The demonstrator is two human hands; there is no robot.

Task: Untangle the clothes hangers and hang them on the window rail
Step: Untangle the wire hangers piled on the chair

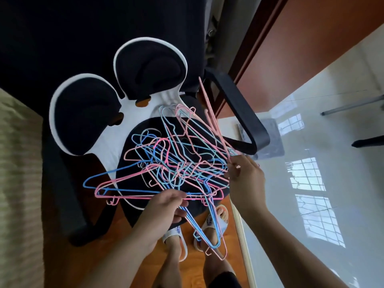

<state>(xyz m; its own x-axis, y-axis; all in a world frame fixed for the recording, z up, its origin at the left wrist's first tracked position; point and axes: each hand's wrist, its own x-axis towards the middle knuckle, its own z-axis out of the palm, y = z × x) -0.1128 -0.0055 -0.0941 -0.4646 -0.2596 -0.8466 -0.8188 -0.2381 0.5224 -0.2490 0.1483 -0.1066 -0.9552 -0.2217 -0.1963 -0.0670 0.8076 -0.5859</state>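
Hangers (166,163) in pink, blue and pale teal sit in one knotted heap on the dark seat of an office chair (128,129), their wires crossing every which way. The left hand (166,206) comes in from below and curls its fingers round the wires at the heap's near edge, where a few blue and pink hangers droop off the seat toward the floor (133,265). The right hand (245,177) is at the heap's right side, fingers closed on a bunch of wires; several pink ones fan up and away from that grip, past the chair's black armrest (239,113). The chair's back is white-rimmed with two rounded dark pads, and it stands against a dark tabletop (62,38). Below the seat the person's feet show in white slippers (216,221) on an orange wooden floor. To the right the flooring changes to glossy pale tile (311,152), which mirrors a barred window. A wooden door (311,48) stands beyond the armrest.
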